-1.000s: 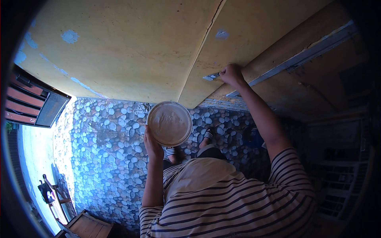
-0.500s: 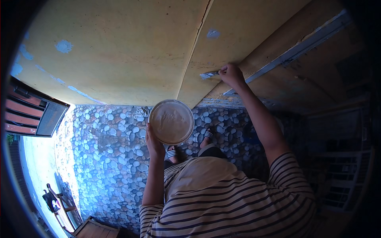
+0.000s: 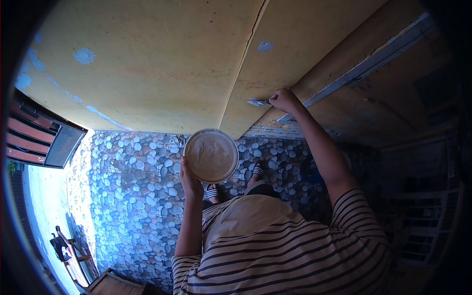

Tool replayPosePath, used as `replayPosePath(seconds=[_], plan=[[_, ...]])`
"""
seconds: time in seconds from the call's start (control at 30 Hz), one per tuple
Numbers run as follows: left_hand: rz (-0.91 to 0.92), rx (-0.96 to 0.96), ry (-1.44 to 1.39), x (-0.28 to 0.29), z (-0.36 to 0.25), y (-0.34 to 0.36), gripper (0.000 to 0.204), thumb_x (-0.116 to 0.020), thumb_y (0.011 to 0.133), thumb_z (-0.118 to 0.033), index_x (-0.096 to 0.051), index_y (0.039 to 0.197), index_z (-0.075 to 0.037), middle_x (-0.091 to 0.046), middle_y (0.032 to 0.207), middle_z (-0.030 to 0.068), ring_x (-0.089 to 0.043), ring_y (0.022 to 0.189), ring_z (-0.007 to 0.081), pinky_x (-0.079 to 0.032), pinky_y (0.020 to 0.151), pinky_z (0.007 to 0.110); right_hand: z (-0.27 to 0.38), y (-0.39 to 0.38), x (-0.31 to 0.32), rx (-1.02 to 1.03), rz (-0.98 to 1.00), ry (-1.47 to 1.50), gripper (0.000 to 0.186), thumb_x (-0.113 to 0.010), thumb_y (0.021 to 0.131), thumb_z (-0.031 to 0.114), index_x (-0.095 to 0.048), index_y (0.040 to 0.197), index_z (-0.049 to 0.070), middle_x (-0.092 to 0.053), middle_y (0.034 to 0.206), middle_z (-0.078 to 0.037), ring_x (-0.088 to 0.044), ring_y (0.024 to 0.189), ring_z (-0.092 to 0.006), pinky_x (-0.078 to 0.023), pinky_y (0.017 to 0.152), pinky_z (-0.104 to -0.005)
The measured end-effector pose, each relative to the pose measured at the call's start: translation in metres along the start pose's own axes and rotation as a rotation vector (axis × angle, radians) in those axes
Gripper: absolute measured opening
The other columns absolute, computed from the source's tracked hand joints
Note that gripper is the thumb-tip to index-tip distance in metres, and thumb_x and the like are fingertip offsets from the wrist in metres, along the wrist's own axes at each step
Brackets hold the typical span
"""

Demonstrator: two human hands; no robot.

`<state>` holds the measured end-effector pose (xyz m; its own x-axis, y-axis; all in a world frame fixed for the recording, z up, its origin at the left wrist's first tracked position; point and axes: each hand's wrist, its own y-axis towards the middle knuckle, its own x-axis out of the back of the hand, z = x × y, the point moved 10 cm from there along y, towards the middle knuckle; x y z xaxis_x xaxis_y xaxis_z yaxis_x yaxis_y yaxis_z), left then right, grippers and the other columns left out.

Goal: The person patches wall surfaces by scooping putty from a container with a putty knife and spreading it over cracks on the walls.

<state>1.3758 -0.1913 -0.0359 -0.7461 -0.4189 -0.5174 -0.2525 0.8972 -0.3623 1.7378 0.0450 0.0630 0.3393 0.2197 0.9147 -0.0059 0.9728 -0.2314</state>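
Note:
My left hand grips the left edge of a round tub, held level at about waist height. Pale paste with an uneven surface fills it. My right hand is closed around the handle of a putty knife, up against the yellow wall. Whitish paste shows around the blade, which points left; whether it sits on the blade or on the wall I cannot tell. The fingers' grip on the handle is partly hidden.
Pale patches mark the wall, and a crack runs down it. To the right is a grey strip by a corner. Pebble-patterned flooring lies below. A slatted red-brown item stands left, a wooden piece lower left.
My right hand and the putty knife have shifted slightly down along the wall. The tub in my left hand sits a little lower in view.

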Motion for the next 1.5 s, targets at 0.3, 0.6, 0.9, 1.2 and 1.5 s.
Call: replayPosePath(seconds=[0.3, 0.6, 0.9, 1.2, 1.5], plan=[[-0.011, -0.004, -0.032, 0.009, 0.005, 0.0, 0.054, -0.036, 0.109, -0.04, -0.05, 0.136, 0.005, -0.06, 0.131, 0.0164, -0.061, 0.118, 0.0227, -0.049, 0.101, 0.035, 0.019, 0.009, 0.0, -0.004, -0.158, -0.074, 0.027, -0.072, 0.085, 0.029, -0.073, 0.092, 0.003, -0.073, 0.09, -0.019, -0.072, 0.089, -0.0331, -0.056, 0.082, -0.0408], [-0.039, 0.012, -0.041, 0.013, 0.006, 0.004, 0.055, -0.036, 0.109, -0.041, -0.05, 0.136, 0.005, -0.06, 0.132, 0.0167, -0.061, 0.119, 0.0233, -0.048, 0.102, 0.036, -0.005, 0.001, 0.016, -0.052, -0.301, 0.048, 0.026, -0.074, 0.084, 0.026, -0.072, 0.097, 0.004, -0.074, 0.096, -0.017, -0.071, 0.094, -0.0318, -0.055, 0.084, -0.04], [-0.044, -0.009, -0.029, 0.008, 0.009, 0.005, 0.055, -0.037, 0.109, -0.041, -0.052, 0.134, 0.005, -0.06, 0.13, 0.0158, -0.062, 0.117, 0.0219, -0.049, 0.1, 0.035, -0.005, -0.031, 0.043, -0.036, -0.322, 0.088, 0.024, -0.07, 0.087, 0.026, -0.07, 0.096, 0.003, -0.073, 0.096, -0.018, -0.071, 0.095, -0.0345, -0.055, 0.084, -0.0423], [0.001, 0.006, -0.008, -0.002, 0.012, 0.002, 0.055, -0.036, 0.109, -0.04, -0.053, 0.135, 0.006, -0.061, 0.13, 0.0159, -0.061, 0.117, 0.0214, -0.049, 0.1, 0.035, -0.008, -0.03, 0.011, 0.003, -0.127, 0.078, 0.023, -0.068, 0.084, 0.026, -0.072, 0.091, 0.004, -0.073, 0.091, -0.018, -0.071, 0.091, -0.0341, -0.056, 0.083, -0.0416], [-0.005, -0.039, 0.066, -0.002, -0.005, -0.002, 0.056, -0.033, 0.109, -0.041, -0.051, 0.135, 0.005, -0.061, 0.129, 0.0169, -0.06, 0.119, 0.0218, -0.047, 0.102, 0.035, 0.012, -0.01, 0.039, 0.032, -0.189, 0.016, 0.025, -0.069, 0.085, 0.027, -0.071, 0.092, 0.003, -0.073, 0.092, -0.018, -0.071, 0.089, -0.0338, -0.056, 0.082, -0.0406]])
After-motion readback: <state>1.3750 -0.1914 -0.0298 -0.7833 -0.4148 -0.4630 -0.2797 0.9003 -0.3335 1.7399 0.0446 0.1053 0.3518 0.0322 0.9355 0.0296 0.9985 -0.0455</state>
